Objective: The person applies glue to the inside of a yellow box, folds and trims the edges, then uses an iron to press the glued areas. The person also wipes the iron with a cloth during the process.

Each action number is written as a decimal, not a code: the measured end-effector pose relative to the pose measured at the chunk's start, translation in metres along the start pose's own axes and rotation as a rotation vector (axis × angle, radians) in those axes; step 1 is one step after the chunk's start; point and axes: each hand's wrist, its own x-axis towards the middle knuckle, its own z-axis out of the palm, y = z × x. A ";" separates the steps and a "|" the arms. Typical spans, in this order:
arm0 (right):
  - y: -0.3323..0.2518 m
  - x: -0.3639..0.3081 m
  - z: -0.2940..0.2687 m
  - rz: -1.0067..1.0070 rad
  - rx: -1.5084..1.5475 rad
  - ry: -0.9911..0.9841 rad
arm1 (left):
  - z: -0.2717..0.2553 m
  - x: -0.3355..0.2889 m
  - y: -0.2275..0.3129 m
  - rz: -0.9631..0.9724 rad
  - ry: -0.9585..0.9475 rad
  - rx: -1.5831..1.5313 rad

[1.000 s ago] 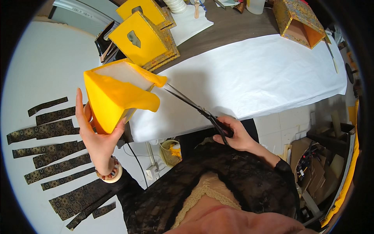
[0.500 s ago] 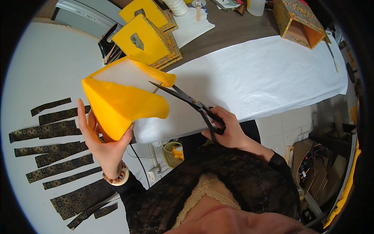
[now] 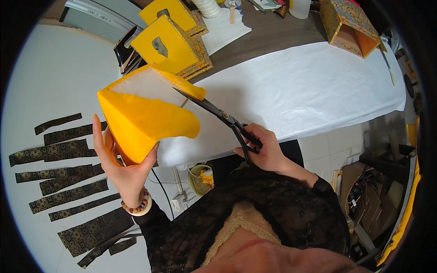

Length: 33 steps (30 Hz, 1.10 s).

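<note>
My left hand point(image 3: 125, 170) grips a yellow fabric-covered box point(image 3: 129, 118) from below and the near side, with the thumb on its near corner and the fingers along its left. Loose yellow flaps stand out from the box's edges, and a whitish face shows between them. My right hand point(image 3: 264, 152) holds black-handled scissors point(image 3: 226, 115), its fingers in the loops. The scissor blades point up and left, and lie across the end of the far yellow flap point(image 3: 184, 86). Whether they touch the fabric I cannot tell.
Two yellow-faced patterned boxes point(image 3: 175, 48) stand beyond my left hand. An open patterned box point(image 3: 348, 29) lies at the far right by white sheeting point(image 3: 296, 86). Dark patterned strips point(image 3: 68, 191) are spread at the left. Below the table edge sits a bin point(image 3: 199, 182) with yellow scraps.
The scissor blades have come closer together, and their tip has risen slightly along the far flap. The yellow box and my left hand have shifted slightly right.
</note>
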 end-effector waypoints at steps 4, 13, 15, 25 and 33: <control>0.001 -0.001 0.000 -0.024 0.002 0.011 | 0.000 0.001 -0.001 0.005 0.005 -0.017; -0.002 -0.002 0.000 -0.042 -0.010 0.029 | 0.001 0.000 0.002 0.008 0.014 -0.001; -0.002 -0.003 -0.001 -0.041 -0.015 0.027 | 0.000 0.000 0.001 0.014 0.015 -0.004; -0.001 -0.001 -0.001 -0.114 -0.073 0.072 | 0.001 -0.003 0.003 0.012 0.021 -0.023; -0.005 0.005 -0.004 -0.124 -0.049 0.083 | 0.002 -0.010 0.003 0.015 0.006 -0.038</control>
